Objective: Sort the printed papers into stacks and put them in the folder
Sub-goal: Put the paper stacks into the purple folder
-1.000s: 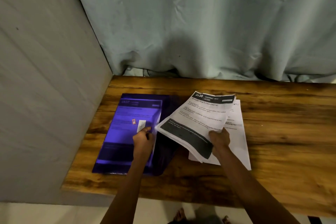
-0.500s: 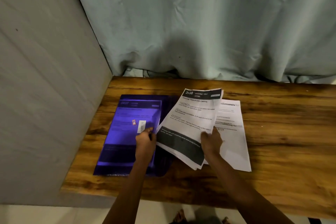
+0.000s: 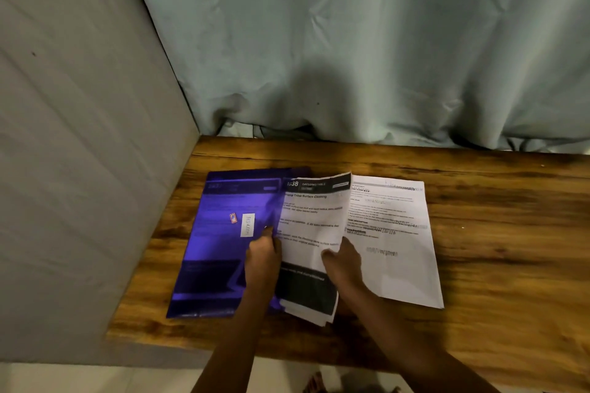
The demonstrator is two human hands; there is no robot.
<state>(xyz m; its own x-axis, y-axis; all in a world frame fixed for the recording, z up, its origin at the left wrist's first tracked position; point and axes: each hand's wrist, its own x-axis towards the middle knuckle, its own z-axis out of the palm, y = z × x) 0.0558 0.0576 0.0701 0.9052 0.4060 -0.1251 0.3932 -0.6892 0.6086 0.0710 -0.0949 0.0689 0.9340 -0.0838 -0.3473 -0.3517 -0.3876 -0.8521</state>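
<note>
Beside the folder (image 3: pixel 217 249), held papers (image 3: pixel 314 220)

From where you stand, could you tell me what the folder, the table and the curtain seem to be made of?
Folder: likely thin plastic, glossy and see-through blue; a printed page shows through it and light glints on it. Table: wood or wood-look laminate, low sheen; brown grain streaks. Curtain: thin pale cloth, matt; soft folds bunch at the table's back edge.

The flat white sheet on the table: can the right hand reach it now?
Probably yes: the sheet lies mostly uncovered right beside the right hand. But that hand grips the printed stack, so it must let go first.
</note>
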